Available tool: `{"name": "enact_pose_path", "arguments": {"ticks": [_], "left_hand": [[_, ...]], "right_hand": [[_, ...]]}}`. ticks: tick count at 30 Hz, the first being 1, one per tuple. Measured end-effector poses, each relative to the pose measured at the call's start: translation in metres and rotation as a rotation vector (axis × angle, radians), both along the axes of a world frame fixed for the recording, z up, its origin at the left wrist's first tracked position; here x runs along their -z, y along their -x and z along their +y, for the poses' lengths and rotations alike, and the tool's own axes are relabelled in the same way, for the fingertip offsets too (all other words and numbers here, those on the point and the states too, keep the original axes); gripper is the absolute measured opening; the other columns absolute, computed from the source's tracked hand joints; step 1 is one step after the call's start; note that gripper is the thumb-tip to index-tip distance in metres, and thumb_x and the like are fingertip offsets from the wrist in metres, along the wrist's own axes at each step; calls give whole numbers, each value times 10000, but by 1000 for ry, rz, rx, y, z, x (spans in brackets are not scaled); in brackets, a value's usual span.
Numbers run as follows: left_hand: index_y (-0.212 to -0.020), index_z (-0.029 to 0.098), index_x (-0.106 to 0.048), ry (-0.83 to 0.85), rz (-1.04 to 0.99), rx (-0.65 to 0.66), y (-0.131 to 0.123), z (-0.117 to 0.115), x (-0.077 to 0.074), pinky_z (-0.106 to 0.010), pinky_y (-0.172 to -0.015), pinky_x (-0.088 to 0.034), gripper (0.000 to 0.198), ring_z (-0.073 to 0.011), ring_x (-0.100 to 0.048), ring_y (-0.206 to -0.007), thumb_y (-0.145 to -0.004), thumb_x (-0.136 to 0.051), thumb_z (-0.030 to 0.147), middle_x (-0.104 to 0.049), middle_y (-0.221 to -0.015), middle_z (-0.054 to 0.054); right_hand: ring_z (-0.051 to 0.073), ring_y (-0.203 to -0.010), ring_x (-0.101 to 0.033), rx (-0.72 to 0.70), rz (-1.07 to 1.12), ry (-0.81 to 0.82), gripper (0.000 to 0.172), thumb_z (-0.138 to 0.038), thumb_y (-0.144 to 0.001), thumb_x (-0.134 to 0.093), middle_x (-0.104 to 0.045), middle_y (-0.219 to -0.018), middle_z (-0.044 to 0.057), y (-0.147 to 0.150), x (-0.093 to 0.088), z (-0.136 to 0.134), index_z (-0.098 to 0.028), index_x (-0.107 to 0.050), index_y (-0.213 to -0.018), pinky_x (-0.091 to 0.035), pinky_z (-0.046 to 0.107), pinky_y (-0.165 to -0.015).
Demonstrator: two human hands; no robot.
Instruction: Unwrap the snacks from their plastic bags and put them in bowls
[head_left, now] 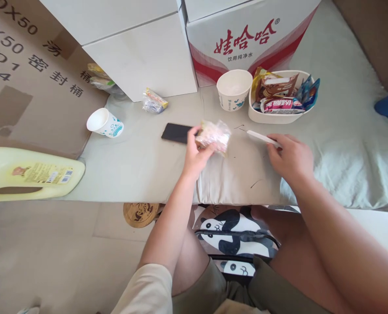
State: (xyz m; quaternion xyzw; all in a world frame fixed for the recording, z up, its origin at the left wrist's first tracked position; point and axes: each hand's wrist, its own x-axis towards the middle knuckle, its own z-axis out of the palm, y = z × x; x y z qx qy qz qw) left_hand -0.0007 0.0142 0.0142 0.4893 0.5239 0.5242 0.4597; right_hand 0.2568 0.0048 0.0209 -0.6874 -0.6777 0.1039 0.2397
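My left hand point(196, 153) is closed around a crinkled, clear plastic-wrapped packet point(215, 136) with pale pink and yellow in it; its contents are too blurred to name. The packet is held over the cloth, beside a dark phone point(176, 133) whose right end is hidden by the hand. My right hand point(292, 158) grips a slim white-handled tool point(261, 137), its thin tip pointing left toward the packet and apart from it. Thin dark marks point(256, 183) show on the cloth around the tool.
Behind the hands are a paper bucket point(234, 89) and a cream basket point(274, 117) of snack packets. Farther left are another wrapped packet point(154, 101), a tipped paper cup point(105, 123) and a yellow jug point(33, 174). White boxes point(141, 56) border the back of the cloth-covered surface point(138, 170).
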Motion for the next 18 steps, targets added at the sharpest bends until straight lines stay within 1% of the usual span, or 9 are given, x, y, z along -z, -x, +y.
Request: {"name": "enact_pose_path", "arguments": {"ticks": [2, 4, 7, 9, 12, 13, 15, 16, 18], "left_hand": [[-1329, 306, -484, -31, 108, 98, -13, -7, 0, -332, -793, -602, 597, -213, -702, -1004, -814, -774, 395, -638, -1299, -86], [-1295, 279, -526, -89, 225, 126, -21, -11, 0, -337, -854, -584, 506, -214, -683, -1051, -849, -736, 395, -639, -1292, -91], [-1159, 238, -607, -175, 360, -5, -20, -9, -1, -336, -929, -537, 360, -218, -642, -1107, -848, -724, 377, -659, -1209, -85], [-976, 215, -629, -143, 318, -92, -15, -6, -3, -304, -849, -533, 218, -192, -648, -978, -853, -697, 383, -673, -1013, -56], [-808, 214, -568, 7, 58, -93, -8, -2, -9, -239, -653, -500, 158, -132, -608, -724, -864, -623, 351, -616, -790, -4], [-805, 218, -554, 49, -21, -96, -7, -2, -10, -225, -614, -488, 133, -122, -600, -689, -854, -612, 327, -616, -782, 3], [-850, 229, -544, 107, -115, -152, -4, -2, -11, -213, -570, -480, 80, -115, -612, -662, -823, -604, 274, -638, -813, 8], [-889, 237, -542, 126, -126, -190, -1, -2, -11, -212, -556, -481, 102, -118, -625, -656, -805, -600, 243, -648, -834, 8], [-996, 256, -543, 147, -96, -262, 6, -1, -10, -216, -541, -487, 255, -127, -656, -664, -757, -584, 176, -668, -904, 2]], "right_hand": [[353, -992, -663, 23, -25, -20, 387, -321, -913, -476, -724, -1104, 158, -1, 1, 0, -208, -723, -1189, -490, 482, -814], [371, -1105, -638, 8, -5, -83, 403, -272, -898, -474, -702, -1190, 168, 0, 2, 0, -203, -702, -1223, -488, 531, -904], [353, -1198, -618, -166, 118, -152, 512, -212, -851, -490, -662, -1319, 166, 8, 5, -1, -196, -624, -1345, -494, 532, -987], [348, -1247, -604, -325, 200, -149, 599, -210, -826, -517, -638, -1383, 163, 16, 8, -1, -196, -555, -1423, -494, 535, -1021], [363, -1272, -594, -456, 268, -127, 651, -265, -823, -568, -623, -1413, 172, 31, 8, -2, -183, -506, -1466, -482, 561, -1035], [358, -1234, -617, -471, 285, -120, 622, -276, -829, -574, -654, -1362, 171, 34, 7, -2, -182, -530, -1442, -489, 557, -1021], [325, -1094, -673, -485, 322, -108, 457, -260, -840, -563, -721, -1175, 141, 37, 5, -2, -203, -641, -1287, -519, 517, -960], [302, -1021, -689, -485, 348, -109, 353, -240, -841, -550, -731, -1079, 118, 36, 3, -2, -218, -685, -1166, -533, 488, -921], [268, -943, -696, -463, 402, -127, 203, -202, -823, -534, -722, -976, 85, 30, 1, -2, -239, -692, -946, -546, 443, -868]]}}
